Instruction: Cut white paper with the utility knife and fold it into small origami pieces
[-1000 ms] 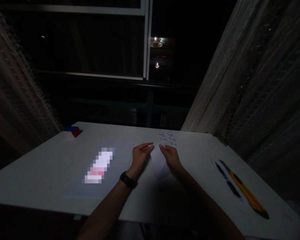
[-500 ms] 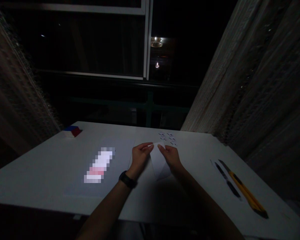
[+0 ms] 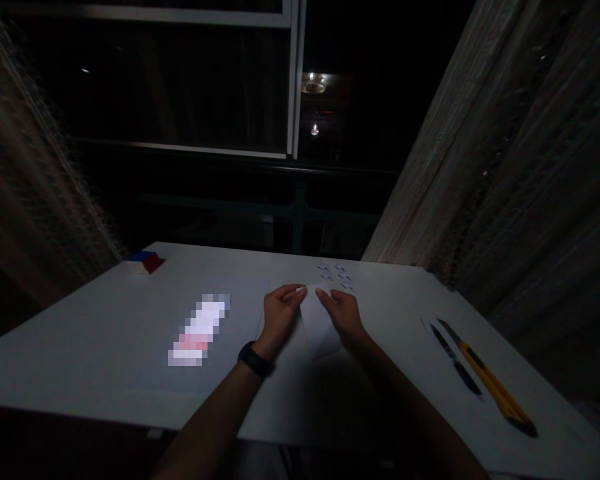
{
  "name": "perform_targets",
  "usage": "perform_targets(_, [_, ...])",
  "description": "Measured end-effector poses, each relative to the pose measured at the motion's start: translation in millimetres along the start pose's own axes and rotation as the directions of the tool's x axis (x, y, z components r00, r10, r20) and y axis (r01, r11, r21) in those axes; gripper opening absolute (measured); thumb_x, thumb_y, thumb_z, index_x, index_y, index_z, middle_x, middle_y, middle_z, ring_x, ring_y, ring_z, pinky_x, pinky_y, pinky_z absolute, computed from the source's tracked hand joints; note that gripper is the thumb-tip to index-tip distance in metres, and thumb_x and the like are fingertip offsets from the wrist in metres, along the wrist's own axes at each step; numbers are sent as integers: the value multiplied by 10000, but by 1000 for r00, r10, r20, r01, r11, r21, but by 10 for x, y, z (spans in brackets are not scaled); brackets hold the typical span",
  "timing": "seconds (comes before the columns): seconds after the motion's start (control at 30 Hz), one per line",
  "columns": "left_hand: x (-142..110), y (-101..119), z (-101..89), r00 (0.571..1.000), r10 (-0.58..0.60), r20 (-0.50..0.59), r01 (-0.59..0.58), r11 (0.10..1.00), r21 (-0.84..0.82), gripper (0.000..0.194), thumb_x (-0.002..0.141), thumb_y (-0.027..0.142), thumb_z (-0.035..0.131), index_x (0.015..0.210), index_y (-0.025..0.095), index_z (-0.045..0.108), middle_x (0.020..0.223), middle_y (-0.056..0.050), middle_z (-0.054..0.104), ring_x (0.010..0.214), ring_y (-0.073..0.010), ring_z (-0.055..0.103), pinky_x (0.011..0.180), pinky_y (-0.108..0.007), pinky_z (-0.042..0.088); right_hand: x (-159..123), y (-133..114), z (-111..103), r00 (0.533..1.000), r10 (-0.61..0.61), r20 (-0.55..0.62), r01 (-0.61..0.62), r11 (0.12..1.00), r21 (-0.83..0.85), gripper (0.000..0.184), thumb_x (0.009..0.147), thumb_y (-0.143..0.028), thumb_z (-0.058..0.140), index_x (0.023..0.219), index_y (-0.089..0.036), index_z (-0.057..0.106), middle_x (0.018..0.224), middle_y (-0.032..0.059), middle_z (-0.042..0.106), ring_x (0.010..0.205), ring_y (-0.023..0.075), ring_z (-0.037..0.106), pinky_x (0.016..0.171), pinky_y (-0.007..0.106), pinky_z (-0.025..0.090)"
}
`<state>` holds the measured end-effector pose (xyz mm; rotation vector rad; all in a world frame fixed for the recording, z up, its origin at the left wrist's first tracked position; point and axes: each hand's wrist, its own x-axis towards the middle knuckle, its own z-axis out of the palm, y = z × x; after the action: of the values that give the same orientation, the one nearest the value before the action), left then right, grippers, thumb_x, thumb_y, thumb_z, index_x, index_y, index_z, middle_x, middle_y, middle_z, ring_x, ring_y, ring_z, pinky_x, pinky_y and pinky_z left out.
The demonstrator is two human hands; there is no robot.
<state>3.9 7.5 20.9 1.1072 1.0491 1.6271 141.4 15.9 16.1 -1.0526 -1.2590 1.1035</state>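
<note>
A small piece of white paper is pinched by its far edge between my two hands, near the middle of the table. My left hand, with a dark band on the wrist, grips the far left corner between thumb and fingers. At the far right corner my right hand holds the same paper, thumb on top. Just beyond the hands lie several small paper pieces with dark marks. The fingers under the paper are hidden.
On the white table, a larger sheet bears a bright blurred-out object at left. A blue, red and white block sits far left. At right lie a pen and a yellow utility knife. Curtains flank the window.
</note>
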Motion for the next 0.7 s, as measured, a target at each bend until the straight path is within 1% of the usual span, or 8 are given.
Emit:
perform_targets(0.07, [5,-16,-2,1000,12,-15,-12,1000,3,286,594,330,757,779,118,704,700,-74,694,625,-151,616,595,-237,451,-14,-21,3,1000,-6,-3,6,1000,-1,377,639,-513,673,612,-141,623,515,-9,584,442,115,489,434,233,369])
perform_targets(0.13, [12,-36,-11,1000,22,-5,-22,1000,4,284,609,330,750,794,119,704,700,-69,693,620,-144,612,590,-230,447,-22,-32,4,1000,3,3,-3,1000,5,380,645,-514,667,595,-144,603,506,-12,570,440,110,477,429,230,362])
perform_targets(0.23, [20,-58,-30,999,35,36,-36,999,23,313,647,340,727,875,127,699,611,-27,661,532,-108,568,521,-203,414,-20,-22,2,1000,1,18,-1,1000,1,386,660,-515,655,587,-144,582,487,-21,539,432,100,451,418,224,343])
perform_targets(0.3, [22,-62,-37,998,42,48,-44,998,38,332,655,345,719,905,127,696,563,-9,637,495,-99,547,489,-195,396,-12,-10,0,1000,-4,15,4,1000,-9,394,658,-520,656,584,-142,572,486,-22,529,431,95,441,416,222,336])
perform_targets(0.37, [21,-58,-37,998,54,40,-55,998,35,328,650,344,722,889,121,701,612,-31,662,540,-119,581,515,-206,423,-9,-8,2,1000,-9,2,9,1000,-18,409,645,-529,660,558,-146,547,473,-27,511,421,88,424,406,217,322])
perform_targets(0.43, [18,-50,-31,998,61,30,-62,998,26,315,642,338,726,865,117,707,710,-69,695,630,-152,625,579,-229,462,-15,-21,7,1000,-13,-12,13,1000,-22,421,634,-539,663,538,-151,530,455,-34,492,408,82,407,393,214,307])
perform_targets(0.53, [8,-30,-22,997,73,23,-74,996,46,305,647,338,718,857,117,714,779,-95,709,700,-182,648,640,-258,489,-30,-48,16,1000,-10,-13,9,1000,-11,418,623,-545,668,548,-150,553,461,-22,516,416,94,430,397,221,327])
perform_targets(0.7, [-15,24,-16,990,138,33,-142,970,199,302,680,341,687,897,133,718,810,-84,716,760,-201,655,702,-287,499,-23,-30,1,999,33,26,-35,996,79,394,629,-527,677,629,-138,615,531,10,588,456,122,490,437,241,377])
